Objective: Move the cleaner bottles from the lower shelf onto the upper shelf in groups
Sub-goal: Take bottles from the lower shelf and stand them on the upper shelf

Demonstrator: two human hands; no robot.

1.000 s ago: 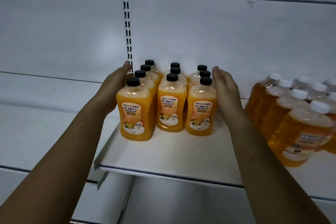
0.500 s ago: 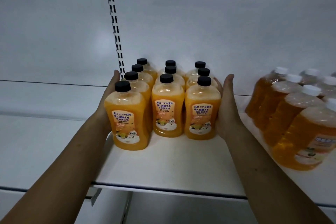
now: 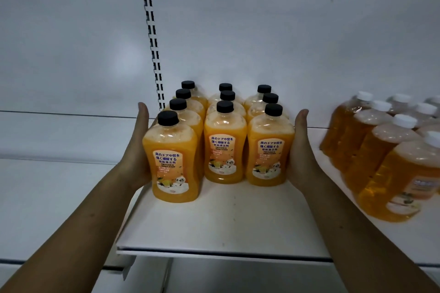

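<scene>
Ten orange cleaner bottles (image 3: 215, 140) with black caps stand in a tight block on a white shelf (image 3: 226, 226), towards its left end, with the back of the block close to the back panel (image 3: 262, 38). They form three rows running from front to back: four in the left row, three in the middle and three in the right. The front bottle of the left row stands nearer the shelf's front edge than the other two front bottles. Only the three front labels can be read. The bottles behind show little more than caps and shoulders.

The left hand (image 3: 139, 150) lies flat against the left side of the block, fingers straight and pointing towards the back edge. The right hand (image 3: 301, 150) does the same on the right side, so the block sits pressed between two open palms with nothing curled round any bottle. Both palms are hidden against the plastic, and the thumbs are hard to make out. Every bottle base that shows rests on the shelf.

Whether this is the upper or the lower shelf cannot be told (no other level is in full view).

Near the right end stands a separate cluster of white-capped bottles (image 3: 381, 157), blurred, their labels unreadable, and cut off by the frame's edge. A slotted upright (image 3: 152, 38) runs up the back panel behind the left row.
</scene>
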